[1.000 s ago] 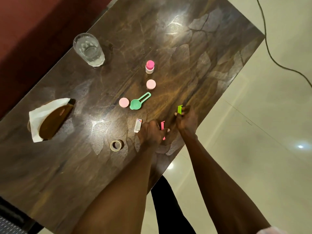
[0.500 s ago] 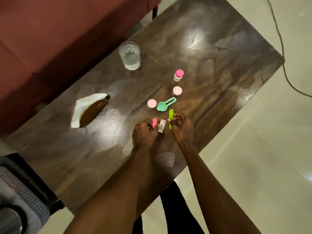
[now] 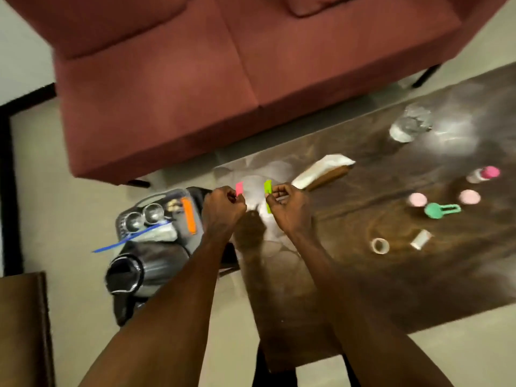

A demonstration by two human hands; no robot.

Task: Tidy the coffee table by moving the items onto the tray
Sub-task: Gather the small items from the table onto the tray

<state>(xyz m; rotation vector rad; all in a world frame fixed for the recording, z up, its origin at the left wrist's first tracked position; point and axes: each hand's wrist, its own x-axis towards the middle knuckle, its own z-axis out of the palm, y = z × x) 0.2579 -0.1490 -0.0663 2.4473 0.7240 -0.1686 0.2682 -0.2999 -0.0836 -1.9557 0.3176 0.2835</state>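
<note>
Dark worktop [image 3: 349, 247] behind, tray [image 3: 178, 219] left of fingers [image 3: 233, 195] pinching pink clip [image 3: 239, 188] and green clip [image 3: 268, 188]; lower both before releasing.

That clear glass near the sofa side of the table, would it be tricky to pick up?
The glass is probably fragile, smooth and slippery. It appears to hold water, so it is likely heavy for its size and could spill if tipped.

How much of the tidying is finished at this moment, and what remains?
Done: the tray already holds an orange item and other things. In hand: the left hand grips a pink clip, the right hand a green clip. Left on the coffee table: glass, pink-capped bottle, two pink lids, green scoop, tape roll, small white box, napkin.
</note>
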